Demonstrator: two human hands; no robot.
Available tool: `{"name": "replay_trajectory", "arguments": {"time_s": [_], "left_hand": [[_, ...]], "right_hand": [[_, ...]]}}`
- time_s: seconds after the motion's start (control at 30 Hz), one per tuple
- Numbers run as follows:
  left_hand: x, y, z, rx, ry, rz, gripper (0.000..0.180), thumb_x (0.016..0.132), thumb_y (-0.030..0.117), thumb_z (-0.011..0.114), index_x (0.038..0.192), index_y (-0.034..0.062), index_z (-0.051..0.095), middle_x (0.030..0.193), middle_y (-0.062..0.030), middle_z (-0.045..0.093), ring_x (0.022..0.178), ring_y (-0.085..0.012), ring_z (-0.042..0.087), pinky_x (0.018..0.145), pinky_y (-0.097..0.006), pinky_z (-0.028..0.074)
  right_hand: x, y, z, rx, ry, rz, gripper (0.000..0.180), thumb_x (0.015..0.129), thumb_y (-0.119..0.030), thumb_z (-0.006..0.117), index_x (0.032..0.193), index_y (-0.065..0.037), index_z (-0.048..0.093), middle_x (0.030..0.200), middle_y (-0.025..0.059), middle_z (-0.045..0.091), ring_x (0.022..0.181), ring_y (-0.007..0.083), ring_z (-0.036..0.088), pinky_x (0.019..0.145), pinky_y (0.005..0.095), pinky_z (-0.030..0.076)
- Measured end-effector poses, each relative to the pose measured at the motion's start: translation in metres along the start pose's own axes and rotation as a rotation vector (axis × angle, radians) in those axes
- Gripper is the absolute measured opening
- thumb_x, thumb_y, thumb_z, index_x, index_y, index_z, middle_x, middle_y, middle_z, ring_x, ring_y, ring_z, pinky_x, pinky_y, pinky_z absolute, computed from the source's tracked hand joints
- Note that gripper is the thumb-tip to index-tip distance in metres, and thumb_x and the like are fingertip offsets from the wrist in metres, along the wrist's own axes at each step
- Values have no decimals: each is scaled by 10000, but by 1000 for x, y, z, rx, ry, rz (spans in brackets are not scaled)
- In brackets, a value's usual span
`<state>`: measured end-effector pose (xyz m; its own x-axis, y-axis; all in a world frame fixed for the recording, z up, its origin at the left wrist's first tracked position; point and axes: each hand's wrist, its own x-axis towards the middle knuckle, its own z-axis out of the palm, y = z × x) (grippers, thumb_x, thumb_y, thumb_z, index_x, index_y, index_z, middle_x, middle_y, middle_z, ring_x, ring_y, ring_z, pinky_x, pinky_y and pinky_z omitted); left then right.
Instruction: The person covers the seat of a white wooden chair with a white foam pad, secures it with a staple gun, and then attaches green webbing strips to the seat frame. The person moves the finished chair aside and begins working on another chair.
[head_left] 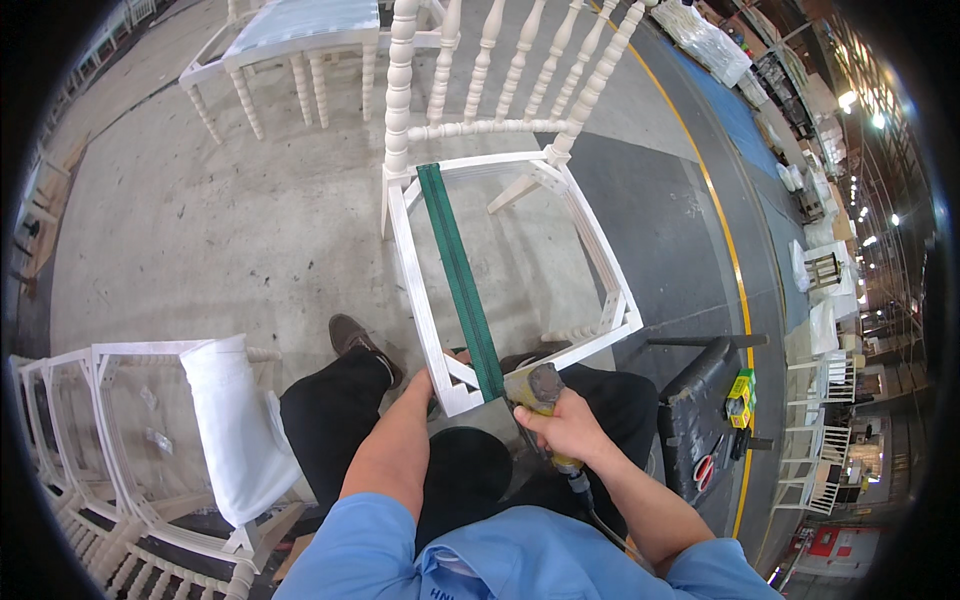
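Observation:
In front of me stands a white wooden chair frame [422,295] with a turned-spindle back and an open seat. A green webbing strap [458,275] runs across the seat from the back rail to the front rail, near the left side. My right hand [568,428] is closed round a yellowish staple gun [535,388] with a hose, its nose at the front rail beside the strap's near end. My left hand [430,386] wraps under the left side rail near the front corner; fingertips show inside the frame, the rest is hidden.
At the right is a black padded stool [692,400] with red-handled scissors [705,470] and a yellow-green box [740,398]. Another chair frame [110,420] lies at the left, a white roll of material [235,430] on it. A white-seated piece [300,35] stands far left.

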<state>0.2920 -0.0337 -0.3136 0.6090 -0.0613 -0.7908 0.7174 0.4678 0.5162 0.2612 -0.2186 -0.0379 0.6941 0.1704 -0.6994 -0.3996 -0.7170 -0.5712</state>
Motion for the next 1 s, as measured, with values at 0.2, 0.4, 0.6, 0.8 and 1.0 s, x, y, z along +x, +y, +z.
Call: {"name": "replay_trajectory", "arguments": {"time_s": [0.2, 0.4, 0.6, 0.8, 1.0], "left_hand": [[0, 1, 0, 36, 11, 2, 387, 975, 309, 755, 1269, 60, 729, 1225, -155, 746, 1087, -280, 723, 885, -458, 584], [-2, 1, 0, 80, 34, 11, 411, 975, 312, 746, 1294, 52, 727, 1255, -163, 744, 1118, -286, 723, 908, -462, 581], [0, 0, 3, 160, 63, 27, 436, 976, 314, 736, 1318, 44, 725, 1286, -171, 743, 1150, -292, 723, 931, -466, 578], [-6, 6, -1, 543, 183, 66, 461, 976, 317, 727, 1342, 37, 723, 1316, -179, 741, 1182, -297, 723, 954, -470, 575], [-59, 9, -24, 1357, -9, -241, 487, 976, 320, 717, 1367, 29, 721, 1347, -187, 739, 1214, -303, 723, 977, -474, 571]], "right_hand": [[-3, 0, 9, 37, -13, 22, 387, 983, -285, 813, 1245, -23, 702, 858, 34, 723, 608, 100, 630, 586, 311, 535], [-5, 0, 14, 82, -20, -37, 360, 986, -259, 811, 1232, -24, 692, 838, 23, 700, 590, 104, 620, 573, 312, 530], [-12, -2, 18, 105, -36, -36, 315, 991, -251, 810, 1161, -15, 688, 804, 17, 681, 596, 100, 622, 556, 309, 518], [-34, 31, -22, 284, -11, -162, 289, 1016, -260, 794, 1168, -31, 706, 823, -5, 681, 607, 82, 620, 538, 260, 493], [-60, 62, -52, 458, 72, -237, 255, 1035, -235, 762, 1160, -21, 701, 845, -8, 660, 610, 90, 614, 534, 272, 482]]}}
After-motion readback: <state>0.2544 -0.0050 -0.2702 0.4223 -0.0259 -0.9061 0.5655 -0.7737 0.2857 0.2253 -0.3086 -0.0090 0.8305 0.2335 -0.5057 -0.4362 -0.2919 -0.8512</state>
